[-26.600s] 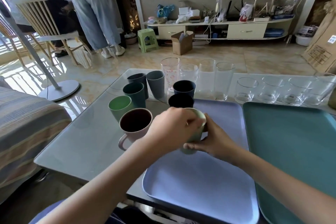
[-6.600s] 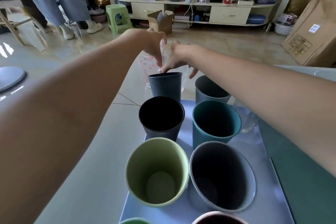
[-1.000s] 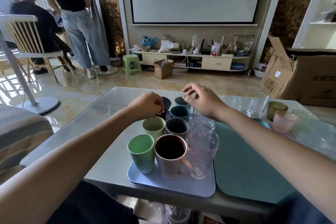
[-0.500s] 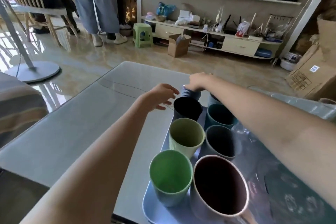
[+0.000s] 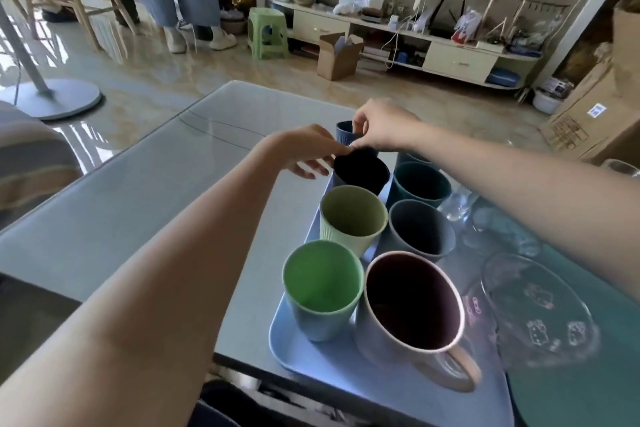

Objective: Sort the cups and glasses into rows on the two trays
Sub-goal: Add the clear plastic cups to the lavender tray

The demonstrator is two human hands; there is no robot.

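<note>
On the blue tray (image 5: 332,371) several cups stand in two rows: a green cup (image 5: 320,289), a pink mug (image 5: 412,302), a pale green cup (image 5: 353,215), a grey cup (image 5: 420,229), a black cup (image 5: 360,170) and a teal cup (image 5: 420,180). My left hand (image 5: 304,152) pinches the black cup's near rim. My right hand (image 5: 381,125) grips the rim of a blue ribbed cup (image 5: 344,133) at the tray's far end. Clear glasses (image 5: 535,305) stand along the tray's right side. The teal tray (image 5: 581,392) lies to the right.
The grey glass table (image 5: 138,204) stretches left of the trays, and its near edge lies close to me. Another glass (image 5: 620,166) stands at the far right. Cardboard boxes (image 5: 595,121), a green stool (image 5: 268,33) and a standing person are on the floor beyond.
My left hand has moved right from beside the black cup onto its rim. My right hand stays on the blue ribbed cup at the far end.
</note>
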